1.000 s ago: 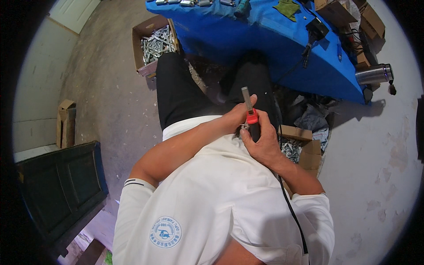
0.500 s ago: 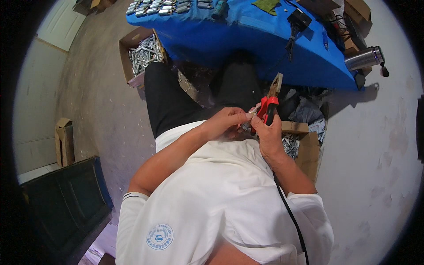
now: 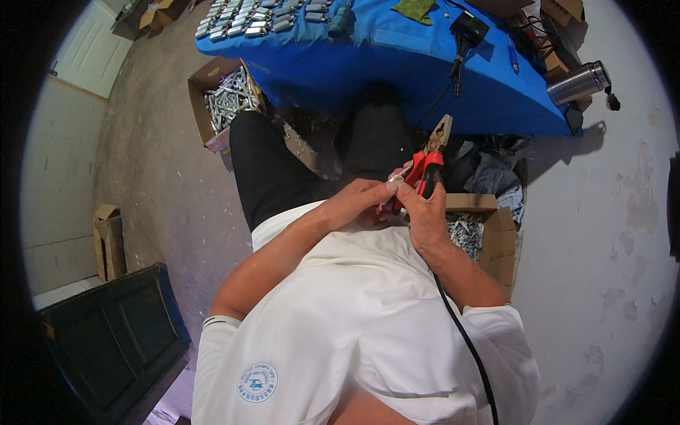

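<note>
Both hands meet in front of my waist. My right hand (image 3: 426, 210) is wrapped round red-and-black combination pliers (image 3: 428, 164), whose jaws point up and away from me. The thumb of that hand reaches toward the fingertips of my left hand (image 3: 361, 196). My left hand is closed in a pinch, and a small shiny metal piece (image 3: 399, 178) shows at its fingertips, partly hidden by the fingers. Its exact kind cannot be made out. The lower pliers handles are partly covered by the right palm.
Beyond my knees stands a blue-covered table (image 3: 312, 67) with rows of small metal lock-like parts (image 3: 248, 18) and a steel flask (image 3: 579, 83). A cardboard box of metal pieces (image 3: 228, 99) lies left of my leg; another open box (image 3: 498, 244) sits by my right forearm.
The hands and pliers have shifted slightly left in the picture, and the view has tilted a little. Both hands keep the same grip close together.
</note>
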`<state>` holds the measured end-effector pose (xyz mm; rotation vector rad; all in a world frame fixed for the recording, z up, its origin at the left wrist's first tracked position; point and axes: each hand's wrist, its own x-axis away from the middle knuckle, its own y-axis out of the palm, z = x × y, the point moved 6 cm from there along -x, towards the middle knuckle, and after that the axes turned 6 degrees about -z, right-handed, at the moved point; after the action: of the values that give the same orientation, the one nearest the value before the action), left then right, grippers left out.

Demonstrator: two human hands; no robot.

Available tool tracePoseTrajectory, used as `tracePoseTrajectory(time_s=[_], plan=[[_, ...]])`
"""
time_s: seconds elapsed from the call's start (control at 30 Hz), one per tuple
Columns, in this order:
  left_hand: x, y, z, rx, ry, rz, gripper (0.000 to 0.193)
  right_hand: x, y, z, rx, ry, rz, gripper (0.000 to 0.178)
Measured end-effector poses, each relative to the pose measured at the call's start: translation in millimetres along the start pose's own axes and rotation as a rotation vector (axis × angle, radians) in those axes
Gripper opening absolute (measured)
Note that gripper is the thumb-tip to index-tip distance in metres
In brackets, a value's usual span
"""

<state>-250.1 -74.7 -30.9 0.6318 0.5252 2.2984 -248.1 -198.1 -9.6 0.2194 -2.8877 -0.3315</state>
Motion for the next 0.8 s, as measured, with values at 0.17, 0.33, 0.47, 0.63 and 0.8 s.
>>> tracePoseTrajectory(time_s=[0.17,0.33,0.47,0.63,0.8], plan=[[2,-7,-8,0.102,-0.032,0.057,0.049,0,0,-2,0.102,0.013,-0.017,0.033],[7,-22,-11,0.227,0.039,0.070,0.044,4,-23,-4,0.367,0.029,-0.090,0.033],[13,-24,-10,0.168,0.052,0.154,0.043,22,-38,-13,0.636,0.245,-0.195,0.033],[14,-24,-8,0.068,0.066,0.126,0.042,40,-43,-19,0.712,0.317,-0.310,0.038],[15,-25,-6,-0.037,0.092,0.157,0.041,43,-41,-23,0.722,0.386,-0.395,0.053]])
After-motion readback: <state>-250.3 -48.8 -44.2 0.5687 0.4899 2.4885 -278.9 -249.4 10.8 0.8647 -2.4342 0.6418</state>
